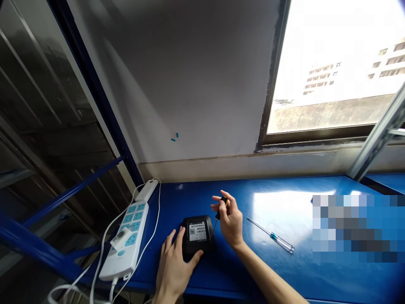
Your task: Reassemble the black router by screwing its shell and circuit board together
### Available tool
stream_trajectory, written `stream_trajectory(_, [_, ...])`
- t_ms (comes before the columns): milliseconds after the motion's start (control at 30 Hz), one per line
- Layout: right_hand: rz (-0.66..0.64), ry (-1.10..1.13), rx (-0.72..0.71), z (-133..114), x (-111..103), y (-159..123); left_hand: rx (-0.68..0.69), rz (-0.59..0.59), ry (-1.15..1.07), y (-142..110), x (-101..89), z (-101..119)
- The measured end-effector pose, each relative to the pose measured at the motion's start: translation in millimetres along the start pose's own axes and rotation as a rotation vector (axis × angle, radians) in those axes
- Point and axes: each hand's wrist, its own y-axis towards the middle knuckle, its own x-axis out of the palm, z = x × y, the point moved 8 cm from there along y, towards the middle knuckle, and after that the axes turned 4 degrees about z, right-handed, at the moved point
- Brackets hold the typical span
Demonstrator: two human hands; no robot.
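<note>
A squarish black device [189,222] with rounded corners lies on the blue table, its white printed label [198,232] facing up. My left hand [174,262] grips its near left side, with the fingers along the left edge and the thumb at the front. In my right hand [232,221] is a screwdriver [218,214] with a black and yellow handle, pinched between thumb and fingers. Its thin shaft slants down to the right side of the device; I cannot tell whether the tip sits in a screw. A second screwdriver [281,242] with a clear and blue handle lies right of my right hand.
A white power strip [125,242] with blue sockets, a plug and loose white cables stands at the left. Blue frame bars [76,190] rise beside it. A wall [202,93] and a window [332,76] close off the back. A blurred patch [354,228] covers the right side.
</note>
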Motion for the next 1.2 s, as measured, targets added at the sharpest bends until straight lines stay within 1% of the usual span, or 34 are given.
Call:
stream_trajectory(133, [-0.015,0.095,0.005,-4.0,-2.5,-0.7,0.0,0.008,0.011,-1.4,-0.4,-1.7])
stream_trajectory(200, [0.002,0.1,-0.016,-6.4,-6.0,0.1,0.003,0.007,0.019,-1.9,-1.3,0.1])
stream_trajectory(367, [0.063,-0.068,-0.105,-12.7,-16.6,5.7,-0.003,-0.011,0.03,-2.4,0.3,2.4])
stream_trajectory(467, [0.061,-0.102,-0.135,-14.7,-18.8,8.2,0.014,0.006,0.047,-1.1,1.3,2.3])
stream_trajectory(533, [0.045,-0.061,-0.109,-12.1,-19.4,8.1,0.04,-0.002,0.063,0.1,3.4,3.4])
stream_trajectory(633, [0.033,0.043,-0.019,-4.4,-23.1,5.5,0.069,-0.034,0.076,1.0,7.2,6.4])
stream_trajectory(767, [-0.048,0.117,0.028,-3.3,-24.7,-0.4,0.013,-0.055,0.064,0.3,10.0,8.7])
stream_trajectory(867, [-0.053,0.11,0.084,-1.7,-28.2,-2.0,-0.009,-0.043,0.029,-1.2,11.9,13.8])
stream_trajectory(967, [-0.059,0.086,0.137,0.4,-31.7,2.4,0.014,-0.003,-0.001,-2.2,13.7,21.4])
stream_trajectory(1033, [-0.072,0.091,0.156,0.8,-32.9,8.8,0.029,0.03,-0.017,-2.4,15.3,26.2])
stream_trajectory(1100, [-0.057,0.107,0.164,0.6,-33.8,16.3,0.037,0.048,-0.039,-2.6,18.3,30.7])
stream_trajectory(1200, [-0.048,0.134,0.171,0.7,-26.0,23.4,0.029,0.041,-0.053,-3.0,25.3,35.0])
